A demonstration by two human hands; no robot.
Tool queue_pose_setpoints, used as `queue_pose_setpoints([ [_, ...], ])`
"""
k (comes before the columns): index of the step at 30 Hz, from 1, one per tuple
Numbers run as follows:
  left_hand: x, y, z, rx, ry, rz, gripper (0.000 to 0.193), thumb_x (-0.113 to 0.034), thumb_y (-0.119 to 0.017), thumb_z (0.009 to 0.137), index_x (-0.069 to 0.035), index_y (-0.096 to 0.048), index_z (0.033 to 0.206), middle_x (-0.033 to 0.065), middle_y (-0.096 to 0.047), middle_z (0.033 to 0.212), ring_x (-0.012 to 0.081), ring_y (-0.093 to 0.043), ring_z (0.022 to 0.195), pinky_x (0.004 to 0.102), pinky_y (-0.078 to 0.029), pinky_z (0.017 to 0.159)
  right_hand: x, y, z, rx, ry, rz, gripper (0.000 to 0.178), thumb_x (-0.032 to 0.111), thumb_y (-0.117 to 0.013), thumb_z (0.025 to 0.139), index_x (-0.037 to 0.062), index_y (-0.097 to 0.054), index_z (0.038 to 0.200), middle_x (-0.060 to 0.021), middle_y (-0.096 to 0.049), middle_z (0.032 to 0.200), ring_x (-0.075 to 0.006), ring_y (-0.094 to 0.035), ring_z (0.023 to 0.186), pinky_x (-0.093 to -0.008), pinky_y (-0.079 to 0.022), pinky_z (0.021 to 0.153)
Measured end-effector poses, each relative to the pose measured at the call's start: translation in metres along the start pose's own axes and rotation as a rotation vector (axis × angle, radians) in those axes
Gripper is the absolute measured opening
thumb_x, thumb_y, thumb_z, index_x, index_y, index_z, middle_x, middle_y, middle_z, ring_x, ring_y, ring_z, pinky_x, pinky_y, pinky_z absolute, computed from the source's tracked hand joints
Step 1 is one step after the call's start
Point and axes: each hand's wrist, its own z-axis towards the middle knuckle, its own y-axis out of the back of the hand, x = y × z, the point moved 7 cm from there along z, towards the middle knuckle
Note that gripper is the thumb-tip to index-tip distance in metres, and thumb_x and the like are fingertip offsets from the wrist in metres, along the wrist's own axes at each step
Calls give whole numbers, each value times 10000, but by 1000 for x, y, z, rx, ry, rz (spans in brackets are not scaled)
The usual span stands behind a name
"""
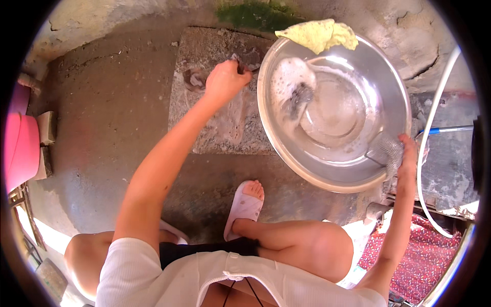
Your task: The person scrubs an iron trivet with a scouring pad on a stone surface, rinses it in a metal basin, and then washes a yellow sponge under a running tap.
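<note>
My left hand (225,82) is closed in a fist above a rough stone slab (225,133). Something small and dark shows at its fingertips, too hidden to name. Beside it the slab has a round, wet hollow (196,80) with murky water. A large steel basin (327,176) is tilted to the right of the slab, with white suds (291,77) and a dark patch inside. My right hand (407,156) grips the basin's right rim. Next to its fingers, a grey mesh piece (386,151) hangs over the inner wall. A yellow cloth (322,35) drapes over the far rim.
A white hose (428,123) curves down at the right, near a blue-handled rod (450,130). A red patterned cloth (424,250) lies below. Pink tubs (21,146) stand at the far left by bricks (47,128). My sandalled foot (246,207) is on the wet floor.
</note>
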Motion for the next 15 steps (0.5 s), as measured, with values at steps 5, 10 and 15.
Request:
queue_pose_setpoints([
  [5, -6, -7, 12, -7, 111, -154, 251, -255, -603, 652, -25, -658, 738, 195, -630, 795, 315, -615, 817, 379, -475, 716, 119, -4, 27, 169, 320, -122, 335, 209, -552, 765, -34, -587, 992, -91, -584, 940, -168, -515, 913, -285, -402, 789],
  [10, -9, -14, 13, 213, 162, -237, 236, -272, -612, 661, -42, -662, 671, 142, -637, 730, 258, -629, 757, 350, -478, 694, 192, -17, 39, 222, 330, -245, 362, 238, -549, 771, -26, -579, 1017, -90, -566, 1013, -178, -506, 943, -301, -362, 856],
  [15, 1, -30, 23, 196, 88, -462, 308, -303, -597, 711, -18, -637, 822, 143, -633, 800, 234, -609, 754, 312, -474, 669, 252, -42, 14, 181, 496, -395, 334, 272, -559, 765, -2, -589, 953, -77, -573, 904, -158, -502, 870, -286, -372, 794],
])
